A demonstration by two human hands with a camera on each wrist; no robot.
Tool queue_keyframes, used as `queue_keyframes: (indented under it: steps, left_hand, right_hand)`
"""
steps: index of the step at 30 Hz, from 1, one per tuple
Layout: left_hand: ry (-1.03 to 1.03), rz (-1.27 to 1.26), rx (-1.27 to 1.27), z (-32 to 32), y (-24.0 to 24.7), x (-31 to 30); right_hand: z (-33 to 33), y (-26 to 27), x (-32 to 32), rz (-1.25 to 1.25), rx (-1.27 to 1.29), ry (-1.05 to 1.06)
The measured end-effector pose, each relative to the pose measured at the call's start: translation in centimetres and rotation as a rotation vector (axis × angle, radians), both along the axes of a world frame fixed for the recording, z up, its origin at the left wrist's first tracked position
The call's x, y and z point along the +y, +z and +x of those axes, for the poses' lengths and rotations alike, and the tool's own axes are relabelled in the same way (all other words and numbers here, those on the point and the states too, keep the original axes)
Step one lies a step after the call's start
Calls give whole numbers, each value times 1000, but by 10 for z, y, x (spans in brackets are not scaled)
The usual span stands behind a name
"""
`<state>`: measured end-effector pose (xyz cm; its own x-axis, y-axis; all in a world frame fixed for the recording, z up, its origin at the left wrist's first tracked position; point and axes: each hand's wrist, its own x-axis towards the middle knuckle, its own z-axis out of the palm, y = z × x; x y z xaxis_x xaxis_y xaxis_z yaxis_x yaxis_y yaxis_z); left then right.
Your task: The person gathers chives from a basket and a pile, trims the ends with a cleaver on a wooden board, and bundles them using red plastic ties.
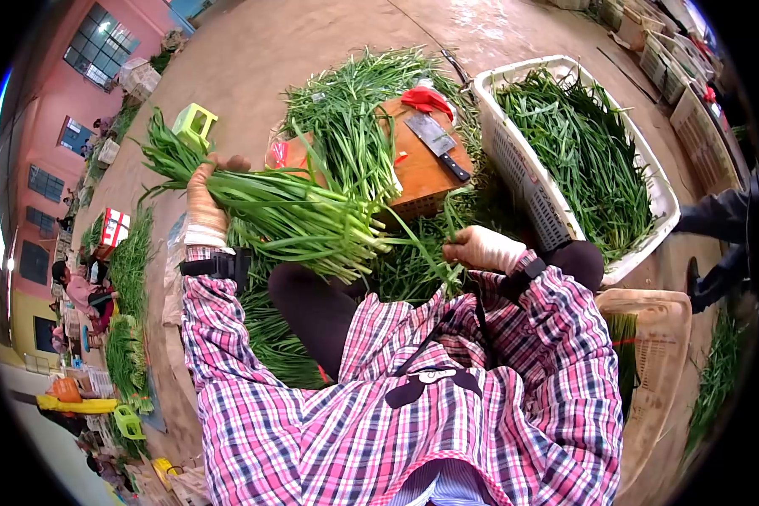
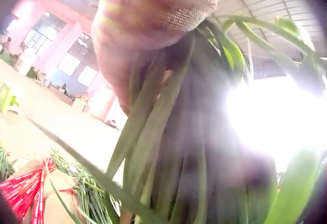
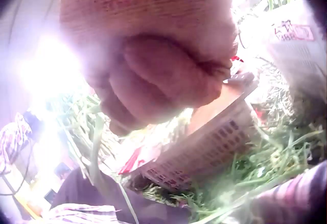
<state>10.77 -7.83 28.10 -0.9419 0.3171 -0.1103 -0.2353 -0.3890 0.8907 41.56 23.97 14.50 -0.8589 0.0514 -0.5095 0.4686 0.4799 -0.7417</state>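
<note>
My left hand (image 1: 207, 190), its wrist wrapped in tan cloth, grips a large bunch of garlic chives (image 1: 304, 215) near the leafy end. The pale cut stems point right, across my lap. In the left wrist view the long flat leaves (image 2: 158, 127) hang down from the hand. My right hand (image 1: 481, 246), wrapped in similar cloth, has curled fingers (image 3: 148, 81) and pinches a few loose chive leaves (image 1: 453, 218) beside the stem ends. More chives (image 1: 350, 156) lie on an orange-brown board (image 1: 426, 173) in front of me, with a cleaver (image 1: 430, 133) on it.
To the right stands a white crate (image 1: 523, 156) full of leaves. A red cloth (image 1: 427, 99) lies at the board's far edge, and red ties (image 2: 25, 191) at its left. A green stool (image 1: 194, 126) is beyond my left hand. Loose leaves cover the floor around my legs.
</note>
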Motion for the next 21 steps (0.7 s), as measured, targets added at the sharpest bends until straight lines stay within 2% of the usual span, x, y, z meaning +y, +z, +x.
queue_keyframes:
  steps: [2, 5, 6, 8, 12, 16, 18, 19, 21]
  left_hand:
    - [17, 79, -12, -3, -3, -14]
    - [49, 119, -7, -5, -11, -24]
    - [52, 131, -8, -6, -12, -28]
    - [44, 96, 16, 2, -10, -28]
    - [10, 134, -27, 13, -8, -15]
    - [46, 128, -83, 29, -1, 5]
    - [39, 110, -127, 34, 1, 13]
    - [7, 131, -136, 33, -3, 14]
    - [-17, 140, -107, 33, -5, 18]
  right_hand:
    - [8, -17, 12, 274, 37, 159]
    - [16, -33, 24, 691, 100, 281]
    - [17, -34, 25, 702, 193, 270]
    - [9, 6, 4, 623, 358, 169]
    - [-23, 49, -37, 344, 421, -51]
    - [-63, 50, -70, 417, 579, -127]
    - [-72, 63, -82, 401, 533, -75]
    - [-76, 56, -88, 382, 671, -107]
    - [-83, 40, -91, 443, 768, -119]
